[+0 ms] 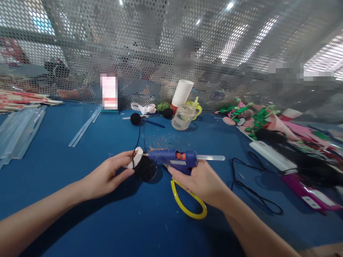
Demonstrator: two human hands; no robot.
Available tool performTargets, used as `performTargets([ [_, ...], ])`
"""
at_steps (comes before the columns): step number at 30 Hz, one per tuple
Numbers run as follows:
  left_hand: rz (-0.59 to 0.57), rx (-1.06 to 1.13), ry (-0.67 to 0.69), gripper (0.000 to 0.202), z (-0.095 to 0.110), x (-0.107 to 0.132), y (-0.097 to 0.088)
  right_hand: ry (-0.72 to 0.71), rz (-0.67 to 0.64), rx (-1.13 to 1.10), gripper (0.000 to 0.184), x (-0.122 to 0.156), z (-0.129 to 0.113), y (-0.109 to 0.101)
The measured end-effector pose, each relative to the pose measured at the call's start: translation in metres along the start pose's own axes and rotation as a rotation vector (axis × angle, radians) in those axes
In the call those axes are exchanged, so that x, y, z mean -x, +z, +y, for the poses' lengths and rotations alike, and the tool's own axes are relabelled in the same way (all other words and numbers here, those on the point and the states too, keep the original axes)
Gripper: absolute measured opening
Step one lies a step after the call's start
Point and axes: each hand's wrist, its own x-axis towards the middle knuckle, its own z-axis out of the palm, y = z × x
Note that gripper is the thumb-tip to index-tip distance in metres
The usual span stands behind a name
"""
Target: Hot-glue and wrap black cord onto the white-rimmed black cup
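Observation:
My right hand (199, 182) grips a blue glue gun (171, 159), and a clear glue stick (211, 157) juts from its back end. The nozzle points left, at or very near a small white piece (138, 157). Between the fingers and thumb of my left hand (115, 171) is that white piece, with a black cord running over it. Right against it sits a black yarn-wrapped cup-like thing (146, 169); whether the two are joined I cannot tell. Under my right hand lies a pair of scissors with yellow handles (195, 214), the blades mostly hidden.
A clear jar (183, 117), stacked paper cups (182, 92) and a black ball (135, 119) stand toward the back. Left lie clear sticks (18, 132). On the right are a power strip (273, 155), a black cable (257, 194) and craft flowers (258, 121). Perforated metal (150, 46) rises behind.

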Motion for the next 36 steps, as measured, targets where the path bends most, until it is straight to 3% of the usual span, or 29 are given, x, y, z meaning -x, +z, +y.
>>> performTargets([
  [10, -0.006, -0.009, 0.004, 0.019, 0.001, 0.0, -0.001, 0.105, 0.006, -0.039, 0.027, -0.004, 0.003, 0.002],
  [17, 0.006, -0.038, -0.005, 0.019, 0.0, -0.001, 0.0, 0.101, 0.028, -0.057, 0.022, -0.006, 0.005, 0.003],
  [30, 0.024, -0.017, -0.006, 0.017, -0.001, 0.001, 0.001, 0.009, 0.06, 0.038, 0.02, 0.003, -0.006, 0.003],
  [36, 0.027, -0.039, -0.018, 0.018, -0.001, 0.002, 0.0, -0.15, 0.018, 0.213, 0.016, 0.007, -0.003, 0.001],
])
